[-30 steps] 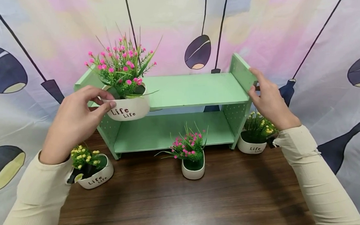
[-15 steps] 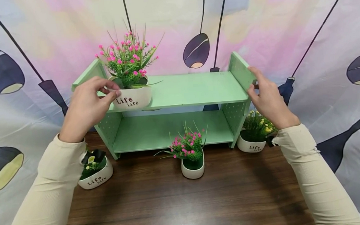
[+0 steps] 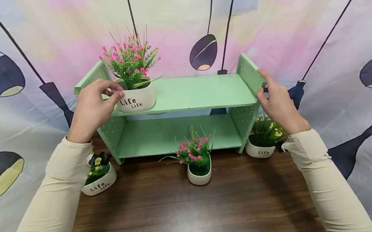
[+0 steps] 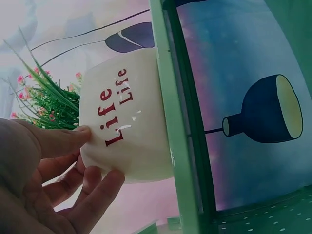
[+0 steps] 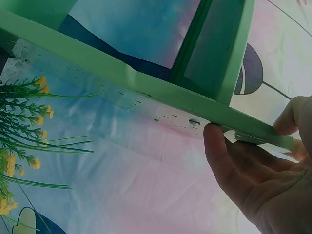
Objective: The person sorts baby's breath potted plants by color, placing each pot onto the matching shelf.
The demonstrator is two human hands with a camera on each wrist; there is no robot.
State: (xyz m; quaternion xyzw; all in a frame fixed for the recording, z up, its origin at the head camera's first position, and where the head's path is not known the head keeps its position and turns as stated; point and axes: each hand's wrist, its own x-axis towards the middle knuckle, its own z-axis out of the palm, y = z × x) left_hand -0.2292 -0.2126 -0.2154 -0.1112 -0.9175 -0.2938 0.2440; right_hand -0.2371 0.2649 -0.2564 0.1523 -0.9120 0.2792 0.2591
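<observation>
A white oval pot [image 3: 138,99] marked "Life Life", with pink artificial flowers, sits at the left end of the upper board [image 3: 200,92] of a green two-tier shelf. My left hand [image 3: 92,105] pinches the pot's left rim. In the left wrist view the pot's base [image 4: 163,161] meets the board's front edge [image 4: 173,122], and my thumb lies against its lettered face. My right hand [image 3: 278,103] grips the shelf's right side panel [image 3: 249,75]. Seen from the right wrist, my thumb and fingers [image 5: 219,156] are on opposite faces of that panel.
A smaller-looking pink-flowered pot [image 3: 200,175] stands on the brown table [image 3: 185,212] before the shelf. Yellow-flowered pots stand at the left [image 3: 100,181], partly behind my sleeve, and at the right [image 3: 261,149]. A patterned curtain [image 3: 173,10] hangs behind.
My left hand has moved the pink-flowered pot up, slightly right and back, from in front of the upper board onto it. My right hand has stayed on the side panel.
</observation>
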